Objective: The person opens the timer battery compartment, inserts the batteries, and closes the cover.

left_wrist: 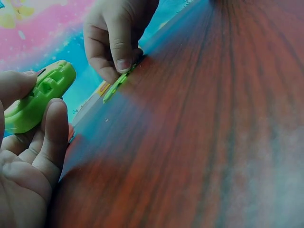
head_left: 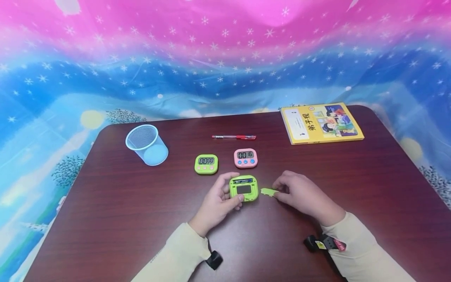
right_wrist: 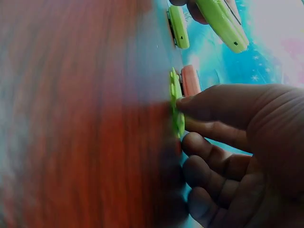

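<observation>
My left hand (head_left: 216, 201) grips a green digital timer (head_left: 251, 192) by its left side, with its back turned up. The battery slot at its top lies uncovered and holds a dark blue battery (head_left: 243, 181). Just to the right, my right hand (head_left: 303, 194) pinches a thin green battery cover (head_left: 268, 192) between thumb and fingers, close over the table. A small gap separates cover and timer. In the right wrist view the thumb presses on the cover (right_wrist: 176, 107), while the other fingers curl below it. The left wrist view shows the timer (left_wrist: 42, 95) held up, edge-on.
Behind the hands stand another green timer (head_left: 206, 164) and a pink timer (head_left: 246, 158). A red pen (head_left: 234, 137) lies farther back. A light blue mesh pen holder (head_left: 148, 145) is at the left, a yellow book (head_left: 322, 123) at the back right of the dark wooden table (head_left: 105, 219).
</observation>
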A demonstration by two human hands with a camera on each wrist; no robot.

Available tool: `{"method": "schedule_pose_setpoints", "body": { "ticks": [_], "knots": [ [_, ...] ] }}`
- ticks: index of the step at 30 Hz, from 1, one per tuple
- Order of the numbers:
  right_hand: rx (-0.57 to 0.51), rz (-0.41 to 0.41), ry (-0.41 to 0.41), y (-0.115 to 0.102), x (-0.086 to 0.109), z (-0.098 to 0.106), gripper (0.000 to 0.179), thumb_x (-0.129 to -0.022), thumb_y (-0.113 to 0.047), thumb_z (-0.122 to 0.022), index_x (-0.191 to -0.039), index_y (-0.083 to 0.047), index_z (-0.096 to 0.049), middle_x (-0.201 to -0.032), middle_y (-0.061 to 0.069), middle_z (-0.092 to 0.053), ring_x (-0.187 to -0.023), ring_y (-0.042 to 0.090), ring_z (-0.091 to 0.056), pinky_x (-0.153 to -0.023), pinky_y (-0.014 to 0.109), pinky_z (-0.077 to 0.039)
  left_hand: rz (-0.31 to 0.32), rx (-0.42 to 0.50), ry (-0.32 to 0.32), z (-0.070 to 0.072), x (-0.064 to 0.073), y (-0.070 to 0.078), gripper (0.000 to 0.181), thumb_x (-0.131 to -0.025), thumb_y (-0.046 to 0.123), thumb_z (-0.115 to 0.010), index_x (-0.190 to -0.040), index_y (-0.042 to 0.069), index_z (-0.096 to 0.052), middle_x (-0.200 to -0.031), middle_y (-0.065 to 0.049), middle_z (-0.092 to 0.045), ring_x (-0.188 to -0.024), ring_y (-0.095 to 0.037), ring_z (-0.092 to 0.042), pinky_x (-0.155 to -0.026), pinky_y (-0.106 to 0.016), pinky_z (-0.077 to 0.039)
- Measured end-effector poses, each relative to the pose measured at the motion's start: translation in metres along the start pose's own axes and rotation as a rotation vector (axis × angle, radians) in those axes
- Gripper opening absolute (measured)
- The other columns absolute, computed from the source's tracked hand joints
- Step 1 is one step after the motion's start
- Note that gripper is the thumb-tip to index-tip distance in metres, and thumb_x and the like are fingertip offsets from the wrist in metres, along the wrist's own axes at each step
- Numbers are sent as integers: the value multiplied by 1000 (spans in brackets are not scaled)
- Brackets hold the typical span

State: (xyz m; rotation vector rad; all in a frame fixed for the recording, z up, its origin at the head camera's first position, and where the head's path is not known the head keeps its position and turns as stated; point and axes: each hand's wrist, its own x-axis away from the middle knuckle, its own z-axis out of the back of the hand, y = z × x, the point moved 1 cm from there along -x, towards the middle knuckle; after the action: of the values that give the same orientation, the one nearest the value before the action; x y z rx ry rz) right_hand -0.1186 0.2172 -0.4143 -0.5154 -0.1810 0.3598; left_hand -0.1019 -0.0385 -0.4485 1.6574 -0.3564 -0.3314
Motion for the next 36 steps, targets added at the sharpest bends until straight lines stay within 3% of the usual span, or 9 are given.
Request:
{"method": "schedule_pose_setpoints", "body": {
  "ticks": [8,13,19,25,29,36],
  "knots": [
    [-19,18,-48,-3,0,0,14,-79,-14,-83,-84,-17,-70,-78,-8,-56,-69,9,-50,-63,28,-46,0,17,-12,0,0,-1,61,-93,-7,-64,-146,3,-36,-115,-29,-65,-72,-17,-62,-66,-26,-59],
    [-139,-36,-78,-1,0,1,16,-80,-15,-82,-79,-21,-68,-70,-11,-59,-65,9,-53,-59,26,-47,11,18,-11,1,1,-2,61,-92,-8,-64,-146,3,-37,-112,-28,-66,-72,-16,-61,-65,-26,-59],
    [-287,-104,20,-2,3,11,9,-85,-19,-82,-89,-22,-75,-76,-8,-67,-70,16,-59,-63,27,-51,10,5,-27,0,2,-2,59,-92,-6,-65,-144,6,-40,-113,-30,-65,-73,-17,-62,-65,-25,-58],
    [-328,-122,137,-9,7,20,10,-86,-21,-81,-94,-22,-75,-76,-5,-67,-71,19,-58,-62,27,-49,7,-16,-42,-3,2,1,59,-92,-7,-66,-144,7,-41,-114,-29,-65,-76,-17,-63,-66,-24,-57],
    [-389,-101,182,-16,9,19,11,-86,-21,-82,-94,-22,-75,-77,-5,-69,-70,18,-60,-61,27,-50,27,-44,-64,-6,4,2,60,-91,-6,-68,-144,7,-42,-116,-21,-67,-81,-17,-66,-70,-25,-60],
    [-450,42,158,-31,10,5,13,-86,-16,-81,-89,-27,-76,-81,-13,-67,-75,12,-62,-67,27,-53,96,-79,-165,-13,10,5,59,-93,4,-70,-143,20,-44,-111,-14,-70,-63,-21,-66,-50,-27,-56]
  ]
}}
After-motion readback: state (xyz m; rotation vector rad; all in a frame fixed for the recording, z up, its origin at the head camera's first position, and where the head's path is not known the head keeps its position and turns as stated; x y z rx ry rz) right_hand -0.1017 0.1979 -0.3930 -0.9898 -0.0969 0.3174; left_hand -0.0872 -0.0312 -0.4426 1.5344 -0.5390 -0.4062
